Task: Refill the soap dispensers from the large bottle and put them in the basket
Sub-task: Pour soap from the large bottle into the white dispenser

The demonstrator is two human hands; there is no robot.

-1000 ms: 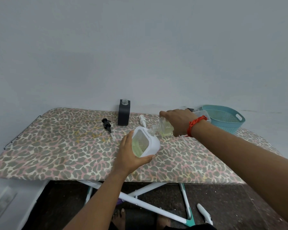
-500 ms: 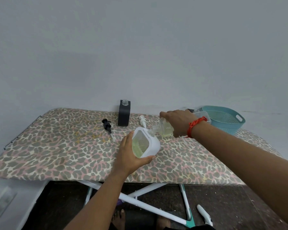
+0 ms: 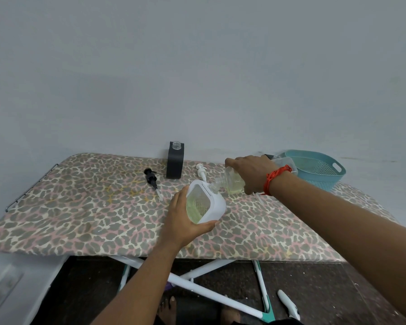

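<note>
White dispenser (image 3: 205, 204) is tilted in the left hand (image 3: 183, 221), fingers curled round its side, low over the ironing board (image 3: 80, 207). Right hand (image 3: 249, 172) grips the large bottle (image 3: 230, 182) from above, w/ neck tipped into the dispenser opening. Vs. earlier pic: both hands approx. same pose. Basket (image 3: 319, 170) behind right wrist.

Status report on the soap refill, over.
Left hand grips white dispenser, tilted. Right hand grips large bottle, neck at dispenser's mouth. Black dispenser uncapped, upright. Black pump, white pump lie aside, not in the way.
</note>
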